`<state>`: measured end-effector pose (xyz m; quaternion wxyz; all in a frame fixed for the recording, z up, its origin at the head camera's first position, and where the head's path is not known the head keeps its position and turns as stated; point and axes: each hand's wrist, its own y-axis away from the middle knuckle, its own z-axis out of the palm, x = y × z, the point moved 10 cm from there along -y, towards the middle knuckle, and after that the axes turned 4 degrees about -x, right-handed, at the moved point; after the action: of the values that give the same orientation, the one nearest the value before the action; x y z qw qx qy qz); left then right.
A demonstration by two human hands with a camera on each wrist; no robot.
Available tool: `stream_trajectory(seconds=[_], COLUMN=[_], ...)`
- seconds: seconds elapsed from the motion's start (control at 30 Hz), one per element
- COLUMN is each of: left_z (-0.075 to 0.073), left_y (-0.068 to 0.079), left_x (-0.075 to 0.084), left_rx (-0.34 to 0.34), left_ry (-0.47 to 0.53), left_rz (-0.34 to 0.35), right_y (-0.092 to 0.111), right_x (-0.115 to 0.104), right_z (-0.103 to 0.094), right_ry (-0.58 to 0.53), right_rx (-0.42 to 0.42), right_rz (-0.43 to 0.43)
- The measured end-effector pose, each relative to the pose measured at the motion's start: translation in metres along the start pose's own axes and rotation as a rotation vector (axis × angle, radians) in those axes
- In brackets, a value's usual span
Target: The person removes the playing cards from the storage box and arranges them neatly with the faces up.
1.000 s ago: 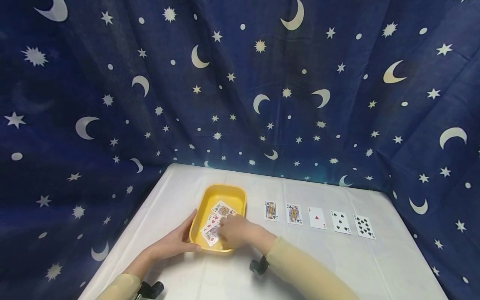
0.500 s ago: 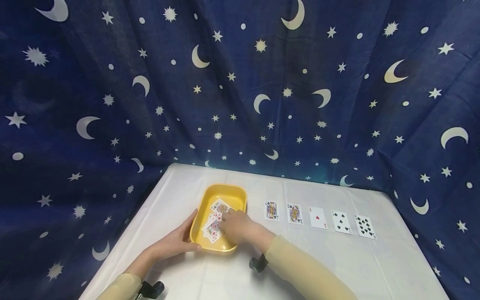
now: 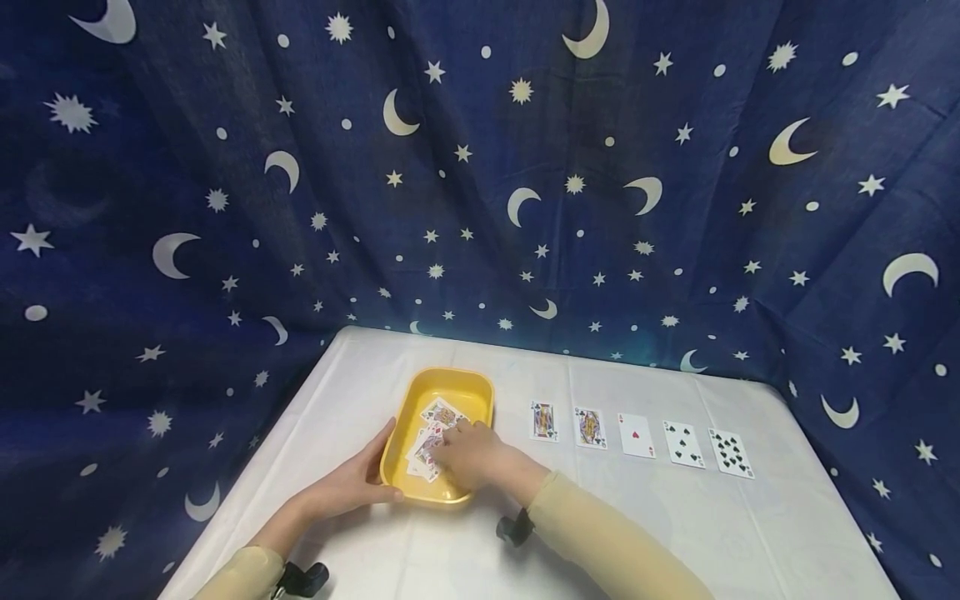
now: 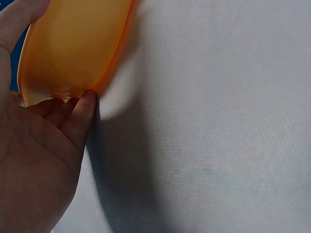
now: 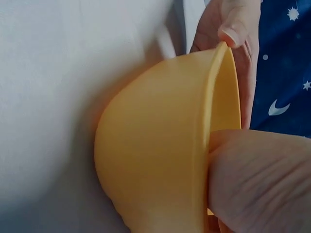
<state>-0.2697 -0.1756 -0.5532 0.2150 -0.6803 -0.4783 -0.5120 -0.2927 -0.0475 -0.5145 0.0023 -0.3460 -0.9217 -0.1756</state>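
A yellow plastic tub (image 3: 450, 381) stands on the table with several overlapping face-up playing cards (image 3: 442, 412) in it. My left hand (image 3: 348, 487) grips the tub's near left side, thumb toward the near corner. In the left wrist view, fingertips (image 4: 87, 99) press against the tub's outer wall (image 4: 73, 43). My right hand (image 3: 472, 454) reaches over the right rim, its fingers down among the cards. The right wrist view shows the back of that hand (image 5: 262, 179) at the rim, while the tub wall (image 5: 150, 141) hides its fingertips. Whether they pinch a card cannot be seen.
Several face-up cards lie apart in a row right of the tub, from a face card (image 3: 543, 421) past an ace of hearts (image 3: 636, 435) to a spade card (image 3: 731, 452). A white cloth (image 3: 600, 517) covers the table. Behind hangs a blue star-and-moon curtain (image 3: 480, 208).
Inside the tub, the cards under my right fingers have shifted and bunched closer together. My right hand has moved slightly; the left hand, the tub and the row of cards stay put.
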Motion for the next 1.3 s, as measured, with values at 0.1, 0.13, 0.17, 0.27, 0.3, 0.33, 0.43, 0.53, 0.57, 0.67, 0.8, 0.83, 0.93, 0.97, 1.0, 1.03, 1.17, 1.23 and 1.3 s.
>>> stream_trajectory(seconds=[0.1,0.13,0.17,0.27,0.3,0.33,0.43,0.53,0.57,0.67,0.8,0.83,0.93,0.97,1.0,1.03,1.17,1.23,1.3], left_z=[0.000,0.000,0.000,0.000,0.000,0.000,0.000,-0.001,-0.001,-0.001,0.000,-0.001,-0.001,-0.001,-0.001,-0.001,0.000,0.000,0.000], left_y=[0.000,0.000,0.000,0.000,0.000,0.000,0.000,0.001,0.001,0.000,-0.001,-0.001,0.000,0.000,0.000,-0.001,-0.001,-0.001,-0.001], left_x=[0.000,0.000,0.000,-0.001,-0.001,-0.001,-0.001,-0.001,-0.001,-0.001,-0.003,-0.003,-0.004,-0.004,-0.004,-0.003,-0.004,-0.004,-0.004], left_rx=[0.004,0.004,0.005,0.002,0.002,0.002,0.007,0.008,0.009,0.008,0.003,0.004,0.005,0.007,0.007,0.007,0.007,0.008,0.005], left_ry=[0.000,-0.001,0.001,0.007,0.009,0.009,0.001,-0.011,-0.014,-0.018,-0.014,-0.015,-0.018,-0.019,-0.018,-0.017,-0.018,-0.020,-0.016], left_rz=[0.003,0.002,0.000,0.002,0.001,0.000,-0.002,-0.004,-0.007,-0.011,-0.011,-0.012,-0.009,-0.010,-0.009,-0.007,-0.010,-0.012,-0.011], right_y=[0.002,0.003,0.003,0.004,0.004,0.004,0.003,0.002,0.002,0.003,0.000,-0.003,-0.011,-0.013,-0.016,-0.018,-0.025,-0.027,-0.029], right_x=[0.000,0.000,0.000,0.001,0.002,0.002,0.003,0.004,0.004,0.004,0.005,0.007,0.016,0.020,0.024,0.028,0.038,0.041,0.043], right_z=[0.001,0.002,0.002,0.004,0.005,0.005,0.005,0.006,0.006,0.006,0.003,0.002,0.000,0.000,0.000,-0.001,-0.001,0.000,0.002], right_ry=[-0.028,-0.039,-0.041,-0.040,-0.037,-0.040,-0.055,-0.078,-0.082,-0.093,-0.097,-0.104,-0.141,-0.153,-0.156,-0.163,-0.179,-0.191,-0.196], right_rx=[-0.017,-0.026,-0.035,-0.061,-0.063,-0.065,-0.056,-0.052,-0.056,-0.078,-0.057,-0.038,0.022,0.040,0.054,0.066,0.078,0.069,0.053], right_rz=[0.007,0.011,0.013,0.020,0.019,0.019,0.020,0.023,0.024,0.025,0.012,0.013,0.045,0.061,0.075,0.091,0.133,0.144,0.151])
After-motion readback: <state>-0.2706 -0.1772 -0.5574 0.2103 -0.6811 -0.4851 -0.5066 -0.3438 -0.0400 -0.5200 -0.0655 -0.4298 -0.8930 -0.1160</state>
